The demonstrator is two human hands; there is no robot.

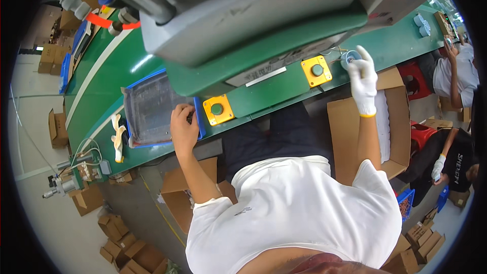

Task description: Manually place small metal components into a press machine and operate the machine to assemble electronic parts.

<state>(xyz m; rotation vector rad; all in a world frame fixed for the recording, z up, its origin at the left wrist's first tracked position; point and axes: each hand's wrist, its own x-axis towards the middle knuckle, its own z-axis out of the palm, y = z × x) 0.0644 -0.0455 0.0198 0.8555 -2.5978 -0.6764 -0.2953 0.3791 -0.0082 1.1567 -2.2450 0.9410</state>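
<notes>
My left hand point(184, 128), bare, rests at the right edge of a shallow blue tray point(199, 116) with a dark grey bottom. Its fingers curl around a small dark thing point(190, 117) too hidden to name. My right hand point(363, 82) wears a white glove with a yellow cuff. One finger points up and the others bend loosely apart, beside a round blue-grey cup-shaped part point(349, 59) on the green bench. Two yellow boxes, each with a green push button, the left box point(225, 117) and the right box point(324, 77), sit along the bench edge between my hands.
A large grey-and-green machine head point(264, 25) overhangs the bench. A stray white glove point(118, 139) lies left of the tray. Open cartons stand below the bench, one point(342, 132) under my right arm and another point(175, 193) by my left. Two people work at the right.
</notes>
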